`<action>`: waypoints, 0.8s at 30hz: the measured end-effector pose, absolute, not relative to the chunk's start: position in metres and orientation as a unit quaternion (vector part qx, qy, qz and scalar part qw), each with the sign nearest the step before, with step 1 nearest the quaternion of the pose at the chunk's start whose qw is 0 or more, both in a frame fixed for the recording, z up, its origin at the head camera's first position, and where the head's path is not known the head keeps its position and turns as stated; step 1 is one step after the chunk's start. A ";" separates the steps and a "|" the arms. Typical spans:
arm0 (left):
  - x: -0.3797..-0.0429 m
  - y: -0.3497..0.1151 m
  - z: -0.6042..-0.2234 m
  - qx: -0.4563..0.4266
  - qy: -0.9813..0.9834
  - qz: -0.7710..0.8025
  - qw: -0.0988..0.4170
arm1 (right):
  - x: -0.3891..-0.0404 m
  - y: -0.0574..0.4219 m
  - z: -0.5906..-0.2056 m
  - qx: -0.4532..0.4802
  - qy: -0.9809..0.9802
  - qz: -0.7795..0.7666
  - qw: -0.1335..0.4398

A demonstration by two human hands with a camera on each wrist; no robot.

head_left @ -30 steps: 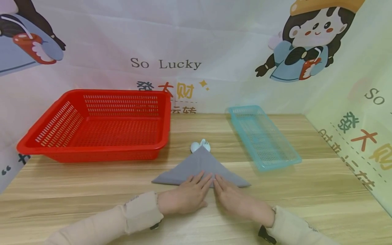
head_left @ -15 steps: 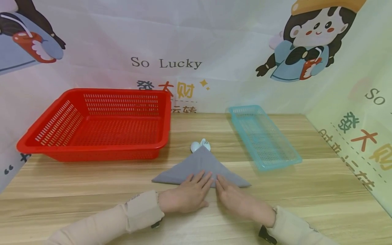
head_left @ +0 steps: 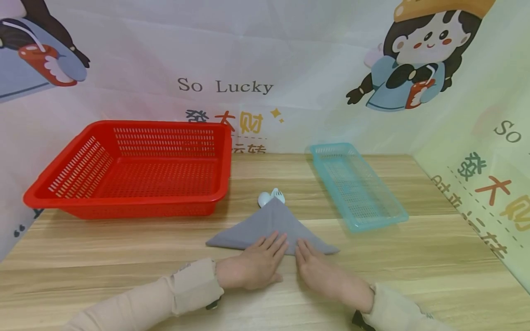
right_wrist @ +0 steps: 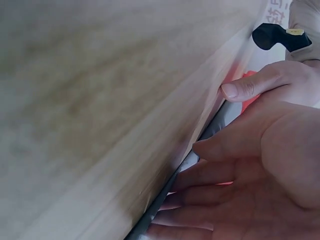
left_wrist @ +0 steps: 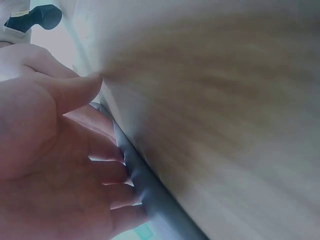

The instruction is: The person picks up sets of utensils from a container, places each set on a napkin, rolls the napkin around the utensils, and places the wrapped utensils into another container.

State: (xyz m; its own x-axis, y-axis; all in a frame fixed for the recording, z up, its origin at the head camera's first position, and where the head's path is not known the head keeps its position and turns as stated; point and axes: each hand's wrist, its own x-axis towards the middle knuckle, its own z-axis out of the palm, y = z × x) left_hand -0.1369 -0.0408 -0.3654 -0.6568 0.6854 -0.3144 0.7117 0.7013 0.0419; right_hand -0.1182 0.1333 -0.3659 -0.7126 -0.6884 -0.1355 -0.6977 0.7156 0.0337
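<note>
A grey cloth napkin (head_left: pixel 271 220), folded into a triangle, lies on the wooden table with its point facing away and its long folded edge nearest me. The fingers of my left hand (head_left: pixel 258 262) lie straight on the middle of that edge. Just to the right, my right hand (head_left: pixel 325 276) touches the same edge with straight fingertips. Both wrist views show the fingers along the napkin's edge (left_wrist: pixel 150 185). Beyond the napkin's point, the white heads of a spoon (head_left: pixel 263 199) and a fork (head_left: pixel 278 195) stick out; their handles are hidden under the cloth.
A large red plastic basket (head_left: pixel 136 201) stands at the back left. At the back right is a shallow light blue basket (head_left: pixel 343 202), set at a slant. A printed cloth backdrop (head_left: pixel 290 55) rises behind the wooden table (head_left: pixel 434 257) and along its sides.
My right hand has slid slightly to the right along the napkin's near edge, widening the gap between the hands. My left hand stays in nearly the same place.
</note>
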 end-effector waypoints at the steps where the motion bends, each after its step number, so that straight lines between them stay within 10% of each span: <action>1: -0.136 -0.041 -0.365 0.384 0.909 -0.043 0.154 | -0.118 0.134 -0.367 -0.372 0.925 0.043 0.056; 24: -0.139 -0.041 -0.364 0.379 0.910 -0.029 0.164 | -0.104 0.172 -0.369 -0.183 0.973 0.060 0.128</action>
